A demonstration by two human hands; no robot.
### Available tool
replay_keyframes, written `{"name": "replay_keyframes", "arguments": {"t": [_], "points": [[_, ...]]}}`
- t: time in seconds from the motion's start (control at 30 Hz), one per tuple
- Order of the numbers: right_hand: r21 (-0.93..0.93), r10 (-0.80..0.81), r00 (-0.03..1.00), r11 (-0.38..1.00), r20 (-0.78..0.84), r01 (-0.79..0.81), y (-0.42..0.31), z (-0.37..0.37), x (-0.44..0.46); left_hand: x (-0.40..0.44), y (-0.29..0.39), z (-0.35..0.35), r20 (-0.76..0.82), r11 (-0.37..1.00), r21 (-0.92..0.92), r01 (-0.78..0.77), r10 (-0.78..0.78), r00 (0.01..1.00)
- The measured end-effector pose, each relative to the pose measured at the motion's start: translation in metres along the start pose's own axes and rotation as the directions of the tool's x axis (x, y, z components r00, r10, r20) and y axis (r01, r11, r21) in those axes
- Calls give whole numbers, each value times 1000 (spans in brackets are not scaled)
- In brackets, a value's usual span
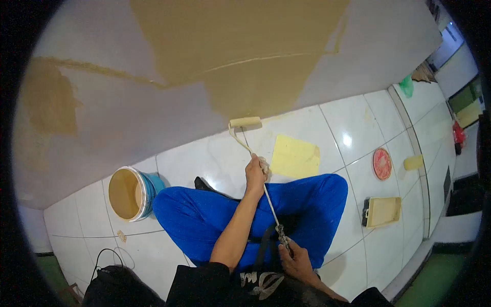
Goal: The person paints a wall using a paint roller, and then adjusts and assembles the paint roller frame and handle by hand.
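Note:
A paint roller (245,122) with a cream-coloured sleeve is at the foot of the wall, where the wall meets the floor. My left hand (255,175) is closed around the upper part of its long thin rod, over what looks like a wrapped, bunched piece. Lower down, near my lap, my right hand (295,257) grips the dark, paint-crusted handle end. Tan paint (245,41) covers a broad patch of the pale wall (112,102), with a thin line running off to a smaller patch on the left. Beside my left knee stands a blue paint bucket (151,192), its inside tan.
A yellow sheet (295,156) lies on the white tiles before my crossed legs. To the right are a red round lid (382,163), a yellow cylinder (413,162) and a paint tray (383,212). A raised step edge (417,153) runs beyond them. A black bag (120,286) sits lower left.

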State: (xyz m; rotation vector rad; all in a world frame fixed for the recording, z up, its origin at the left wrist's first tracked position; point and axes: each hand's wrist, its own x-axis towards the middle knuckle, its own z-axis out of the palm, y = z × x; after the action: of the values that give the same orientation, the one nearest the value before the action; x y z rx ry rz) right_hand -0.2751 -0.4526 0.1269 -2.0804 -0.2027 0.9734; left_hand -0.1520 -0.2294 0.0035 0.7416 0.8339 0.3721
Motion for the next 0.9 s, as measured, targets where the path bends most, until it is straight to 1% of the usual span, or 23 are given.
{"name": "replay_keyframes", "arguments": {"t": [0.07,0.1,0.2,0.23,0.33,0.4,0.47,0.5,0.6,0.7,0.83,0.9], "points": [[-27,-79,995,997,-61,77,-8,-3,10,10,-1,2,-22,999,10,38,-38,999],[-41,-109,990,994,-85,106,-12,-4,13,12,-2,2,-9,1000,-4,28,-28,1000],[10,-85,993,996,-77,86,-9,-14,14,12,-4,6,21,999,-40,9,-8,1000],[-27,-95,991,995,-90,92,-9,-18,13,12,-5,12,-27,999,-11,-36,36,999],[-109,-79,991,992,-112,67,-16,-34,-8,-10,19,33,60,995,-59,-85,88,994],[-139,-66,991,989,-114,50,-19,-45,-18,-38,49,57,72,993,-70,-95,100,992],[-69,-78,990,995,-119,70,-17,-51,-26,-51,66,71,101,990,-95,-104,113,988],[-32,-83,989,996,-125,80,-16,-52,-29,-56,71,75,159,980,-124,-155,173,972],[23,-99,984,994,-151,103,-17,-53,-29,-59,72,82,139,975,-135,-175,194,971],[-54,-148,978,988,-149,142,-8,-50,-18,-50,59,76,122,976,-145,-162,180,976],[-43,-96,988,995,-125,91,-9,-45,-3,-22,24,52,59,990,-121,-78,85,995],[-54,-83,991,996,-101,77,-9,-45,7,-7,11,46,-46,996,-78,-44,40,998]]}}
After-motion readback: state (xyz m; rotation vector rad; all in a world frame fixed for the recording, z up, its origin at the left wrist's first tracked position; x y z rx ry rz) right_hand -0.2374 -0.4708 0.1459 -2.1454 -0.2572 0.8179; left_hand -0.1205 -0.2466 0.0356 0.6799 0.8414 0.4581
